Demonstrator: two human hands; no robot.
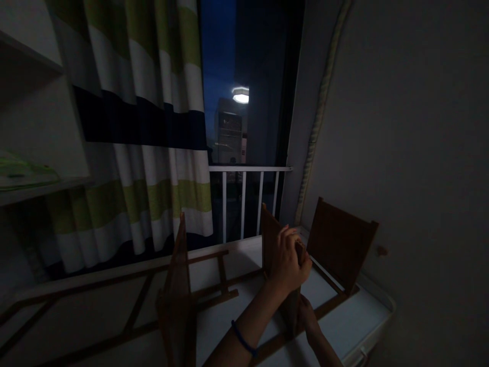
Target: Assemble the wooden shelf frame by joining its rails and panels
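Note:
An upright brown wooden panel [270, 232] stands on a wooden frame [273, 347] that lies on the white surface. My left hand [287, 261], with a dark blue band on its wrist, is closed over the panel's upper near corner. Lower down, my right hand [308, 317] is against the right side of the same panel; its fingertips are partly hidden behind the edge. To the right, a second brown panel [340, 244] rises from the frame. A third panel [178, 290] stands to the left, apart from both hands.
Brown wooden rails [139, 300] run across the left. A striped curtain [153, 168] hangs behind, beside a dark window with a white railing [244, 204]. A pale wall [428, 153] bounds the right side. A shelf [72, 182] juts in at the left. The light is dim.

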